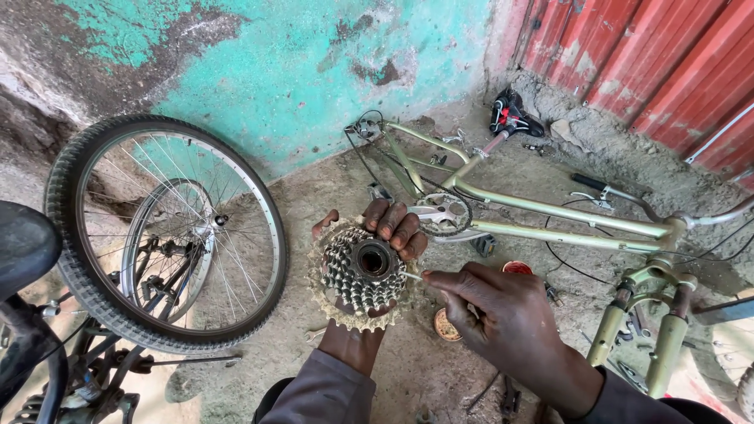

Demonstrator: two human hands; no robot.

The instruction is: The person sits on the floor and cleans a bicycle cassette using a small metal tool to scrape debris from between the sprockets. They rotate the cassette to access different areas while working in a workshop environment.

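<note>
Bare concrete floor [330, 204], dusty, with a peeling turquoise wall [298, 71] across the upper left of the frame and red corrugated sheeting [667, 63] at upper right.

Far left: dark saddle [23, 243] at the frame edge, then a spoked wheel with tyre [165, 235] leaning against the wall.

Centre: my left hand [369, 259] is closed around the rusty multi-sprocket cassette [361, 275], palm behind the largest cog, fingertips [397, 228] hooked over the top edge. It sits chest-high in the middle of the frame, hub opening facing me.

Right of centre: my right hand [503, 314] is pinched shut on a thin pale sliver [414, 275], tip just at the cassette's edge; likely a pick or spoke end, too small to say for sure.

Judgement: steady the cassette with the left hand, keep the tip between cogs, work with short strokes, and keep fingers off the teeth.

Beyond: olive bike frame [550, 212] lying on the floor, with its chainring [441, 213] just behind my fingers. Small round tins [448, 326] lie below. Suspension fork [644, 314] is at lower right, close to my right forearm, which limits elbow room.
</note>
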